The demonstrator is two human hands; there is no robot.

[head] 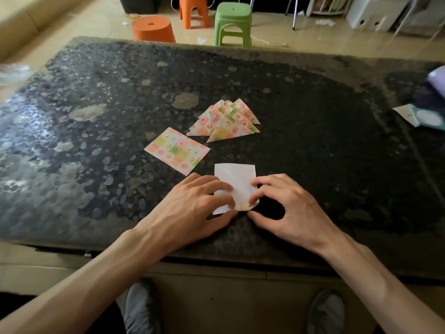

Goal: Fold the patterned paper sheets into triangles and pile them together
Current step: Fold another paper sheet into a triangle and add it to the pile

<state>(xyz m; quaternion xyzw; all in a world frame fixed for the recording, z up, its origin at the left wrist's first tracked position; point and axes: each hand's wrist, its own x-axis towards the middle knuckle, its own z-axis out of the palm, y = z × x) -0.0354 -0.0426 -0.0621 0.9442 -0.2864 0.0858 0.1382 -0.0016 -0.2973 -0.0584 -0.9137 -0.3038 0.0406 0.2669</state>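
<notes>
White side up, paper sheet (234, 179) flat on dark mottled table (337, 165) near its front edge; left hand (192, 208) pinching the near edge, right hand (289, 208) pinching the lifted near-right corner. Beyond, left, patterned sheet (177, 150) lying flat; farther, just beside it, pile of folded triangles (225, 124)

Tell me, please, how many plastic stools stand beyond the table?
3: a round orange stool on the left, a legged orange stool behind it, a green stool on the right.

White-side-up sheet (234, 179) nearest, 1 patterned sheet (177, 150) beyond, triangle pile (225, 121) farthest
</notes>
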